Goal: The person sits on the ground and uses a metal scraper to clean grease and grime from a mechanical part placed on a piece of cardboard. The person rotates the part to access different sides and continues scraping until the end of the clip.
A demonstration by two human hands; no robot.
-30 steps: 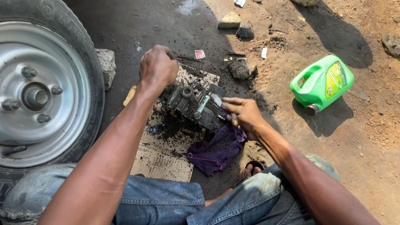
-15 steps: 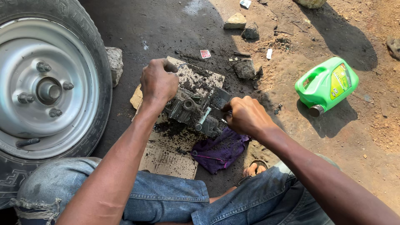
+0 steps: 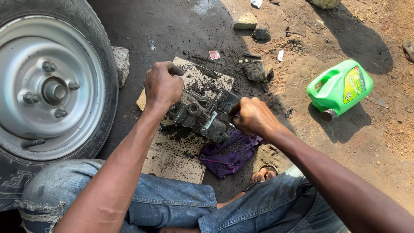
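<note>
Since half a second ago both hands have hardly shifted on the part; the view has only slid slightly. The left hand (image 3: 163,87) is curled shut over the upper left end of the greasy metal engine part (image 3: 202,114), which lies on a dirty cardboard sheet (image 3: 172,162) at the frame's centre. The right hand (image 3: 252,116), at 3 o'clock of the part, is fisted around a small tool that is mostly hidden. A purple rag (image 3: 228,154) lies at 5 o'clock, a green jug (image 3: 338,88) further off at 3 o'clock, a wheel (image 3: 47,95) at 9 o'clock.
</note>
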